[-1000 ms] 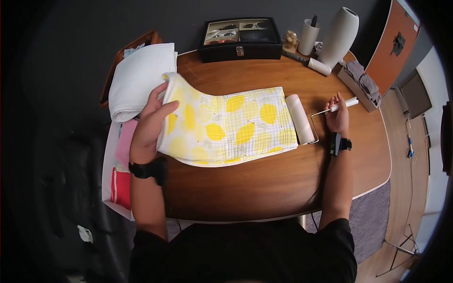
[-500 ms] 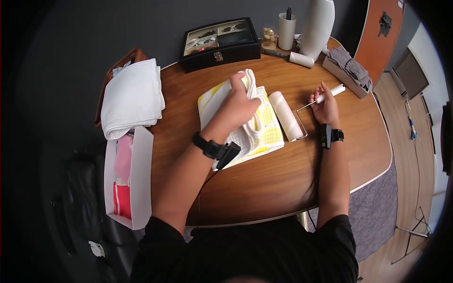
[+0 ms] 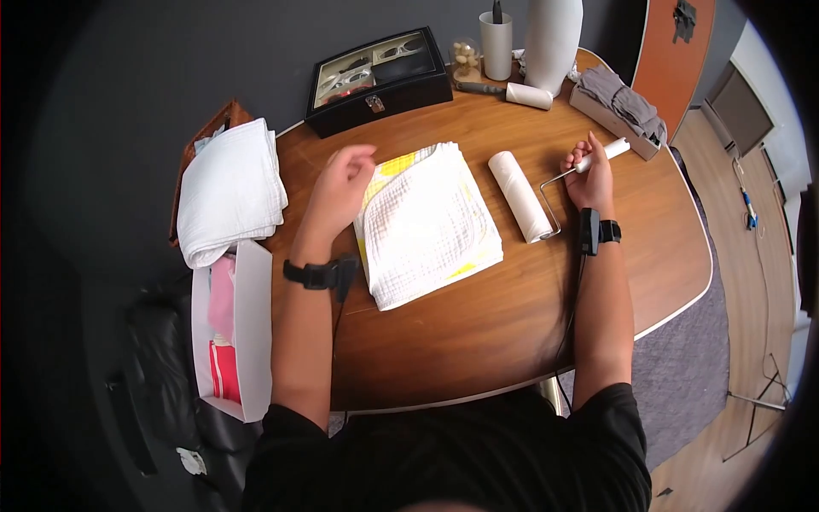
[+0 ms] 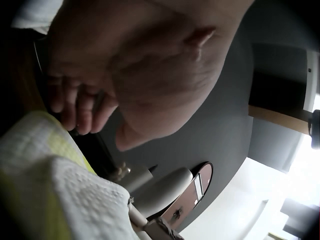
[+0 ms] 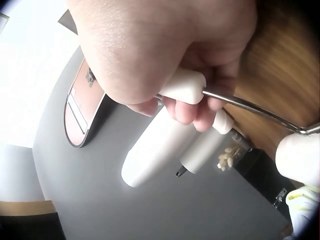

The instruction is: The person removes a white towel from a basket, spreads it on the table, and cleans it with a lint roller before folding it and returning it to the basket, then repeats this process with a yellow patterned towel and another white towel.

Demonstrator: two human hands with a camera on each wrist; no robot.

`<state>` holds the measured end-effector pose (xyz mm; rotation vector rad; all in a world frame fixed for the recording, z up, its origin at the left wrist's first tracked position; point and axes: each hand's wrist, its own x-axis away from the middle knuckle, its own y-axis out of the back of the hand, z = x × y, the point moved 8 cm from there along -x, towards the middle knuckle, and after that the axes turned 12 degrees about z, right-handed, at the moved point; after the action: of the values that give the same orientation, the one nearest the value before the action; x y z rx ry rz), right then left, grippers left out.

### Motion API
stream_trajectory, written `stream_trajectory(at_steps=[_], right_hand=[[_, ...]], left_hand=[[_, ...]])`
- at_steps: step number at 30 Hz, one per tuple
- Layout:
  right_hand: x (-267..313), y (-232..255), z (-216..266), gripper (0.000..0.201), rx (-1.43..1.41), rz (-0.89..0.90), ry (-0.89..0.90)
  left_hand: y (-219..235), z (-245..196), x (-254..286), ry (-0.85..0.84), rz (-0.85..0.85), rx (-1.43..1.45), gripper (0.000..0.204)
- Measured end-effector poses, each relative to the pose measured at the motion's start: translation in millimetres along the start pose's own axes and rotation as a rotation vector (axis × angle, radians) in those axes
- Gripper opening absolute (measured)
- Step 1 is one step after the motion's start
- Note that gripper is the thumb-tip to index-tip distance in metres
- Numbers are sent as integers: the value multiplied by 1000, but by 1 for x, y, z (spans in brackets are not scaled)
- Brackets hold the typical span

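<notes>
The yellow-and-white patterned cloth (image 3: 431, 230) lies folded into a squarish stack on the table, mostly its whitish side up. Just off its upper left edge is my left hand (image 3: 341, 192), fingers loosely bent and holding nothing. In the left wrist view, this hand (image 4: 145, 75) hovers over the cloth (image 4: 90, 195) with an empty palm. My right hand (image 3: 590, 177) grips the white handle of a lint roller (image 3: 520, 196), whose white roll lies right of the cloth. From the right wrist, the fingers (image 5: 187, 111) curl round the handle (image 5: 185, 87).
A folded white towel (image 3: 230, 192) rests on a brown basket at the left, above a white box (image 3: 256, 333) of pink and red cloths. Behind stand a black glasses case (image 3: 384, 107), a cup (image 3: 496, 51), a white vase (image 3: 553, 43) and a spare lint roller (image 3: 529, 96). A box of grey cloth (image 3: 618, 98) is at right.
My left hand folded the cloth's left part over to the right, let it go and drew back left. The right hand kept its hold on the lint roller. The head view shifted.
</notes>
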<state>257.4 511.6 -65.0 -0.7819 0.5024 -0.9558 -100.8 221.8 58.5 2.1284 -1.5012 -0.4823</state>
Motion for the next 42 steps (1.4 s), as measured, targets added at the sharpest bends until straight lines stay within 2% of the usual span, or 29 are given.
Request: stream_trajectory(at_steps=[2, 4, 7, 10, 11, 14, 15, 18, 19, 22, 25, 28, 31, 34, 37, 40, 42], right_hand=[[0, -1, -1, 31, 16, -3, -17], [0, -4, -4, 32, 45, -8, -32], [-1, -7, -4, 32, 91, 11, -28], [-4, 0, -7, 32, 71, 20, -54], [1, -6, -6, 31, 67, -5, -58], [1, -9, -5, 31, 79, 26, -52], [1, -10, -5, 31, 79, 40, -54], [3, -7, -5, 31, 86, -8, -67], [3, -8, -4, 31, 89, -11, -64], [3, -9, -4, 32, 84, -2, -59], [1, -7, -4, 32, 66, 13, -55], [2, -6, -5, 31, 66, -19, -48], [5, -10, -3, 32, 74, -32, -38], [1, -8, -2, 33, 45, -10, -24], [1, -6, 1, 32, -18, 30, -9], [3, -3, 5, 30, -180, 36, 34], [4, -3, 8, 27, -281, 73, 64]], left_hand=[[-2, 30, 17, 64, 77, -89, 45], [-9, 38, 31, 136, 151, -125, 52], [-28, 16, 51, 234, 242, -72, 53], [-56, -10, 52, 197, 392, 194, 39], [-67, -7, 51, 217, 452, 158, 40], [-91, -39, 55, 128, 562, 59, 38], [-100, -35, 49, 54, 610, 217, 34], [-93, -44, 39, 14, 668, 422, 31], [-84, -41, 27, -130, 571, 313, 32], [-54, -28, 2, -268, 299, -155, 34], [-31, 30, -12, 0, 98, -468, 41], [-27, 47, -1, 84, 135, -397, 51], [-15, 61, 22, 265, 116, -506, 61], [-3, 67, 62, 439, 77, -314, 65], [-1, 66, 100, 519, 74, -138, 60], [-14, 109, 127, 308, 77, 363, 54], [-22, 100, 143, 140, 131, 372, 54]])
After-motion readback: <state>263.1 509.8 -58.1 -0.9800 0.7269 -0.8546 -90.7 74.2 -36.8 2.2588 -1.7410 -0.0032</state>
